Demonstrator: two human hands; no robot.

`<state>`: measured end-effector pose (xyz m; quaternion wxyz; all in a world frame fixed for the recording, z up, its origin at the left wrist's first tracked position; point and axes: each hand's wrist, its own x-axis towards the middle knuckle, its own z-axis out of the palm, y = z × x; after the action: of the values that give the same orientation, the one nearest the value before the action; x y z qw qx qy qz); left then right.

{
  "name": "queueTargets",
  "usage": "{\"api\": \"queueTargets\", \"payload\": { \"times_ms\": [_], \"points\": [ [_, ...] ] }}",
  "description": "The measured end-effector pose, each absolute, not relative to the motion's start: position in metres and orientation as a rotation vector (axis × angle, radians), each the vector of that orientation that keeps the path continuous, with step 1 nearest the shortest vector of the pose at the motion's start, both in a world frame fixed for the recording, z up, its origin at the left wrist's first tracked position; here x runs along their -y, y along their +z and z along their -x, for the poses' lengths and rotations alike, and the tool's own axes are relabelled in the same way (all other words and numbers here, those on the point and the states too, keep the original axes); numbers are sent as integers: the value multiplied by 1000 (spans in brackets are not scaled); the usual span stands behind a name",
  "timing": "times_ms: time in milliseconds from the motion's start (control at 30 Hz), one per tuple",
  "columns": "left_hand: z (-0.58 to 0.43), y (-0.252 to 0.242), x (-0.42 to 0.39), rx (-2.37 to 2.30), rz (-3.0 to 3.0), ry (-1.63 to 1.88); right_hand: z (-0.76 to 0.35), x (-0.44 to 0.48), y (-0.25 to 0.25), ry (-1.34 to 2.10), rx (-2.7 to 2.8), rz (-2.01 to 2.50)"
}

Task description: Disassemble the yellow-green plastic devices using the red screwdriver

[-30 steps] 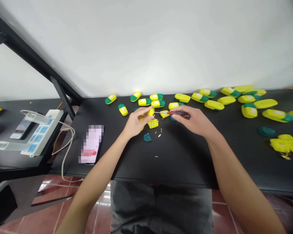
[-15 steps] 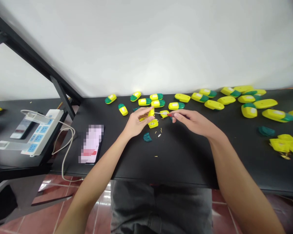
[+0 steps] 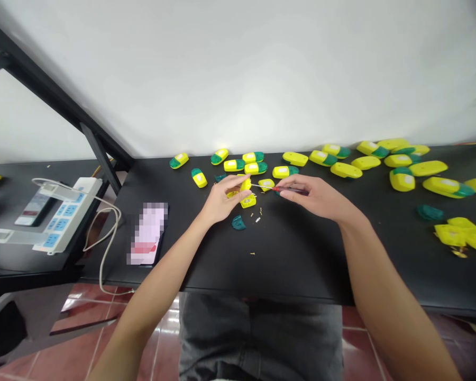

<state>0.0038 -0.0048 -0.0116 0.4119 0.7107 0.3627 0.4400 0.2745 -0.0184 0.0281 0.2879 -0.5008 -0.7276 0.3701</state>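
Left hand clenched on a yellow plastic casing, held up off the bench. Right hand grasping a red-handled screwdriver between thumb and fingers, thin shaft lying near level, tip at the casing; seating of the tip cannot be told at this size. A teal shell and small screws lie on the near side of the casing; yellow-and-green casings lie beyond it. Firm pinch judged correct; tip should stay square to the casing.
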Motion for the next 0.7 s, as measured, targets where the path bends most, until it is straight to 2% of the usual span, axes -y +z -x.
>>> {"api": "queueTargets", "payload": {
  "times_ms": [700],
  "points": [
    [-3, -10, 5, -923, -1911, 1083, -278, 18, 34, 1140, 1978, 1335]
  ]
}}
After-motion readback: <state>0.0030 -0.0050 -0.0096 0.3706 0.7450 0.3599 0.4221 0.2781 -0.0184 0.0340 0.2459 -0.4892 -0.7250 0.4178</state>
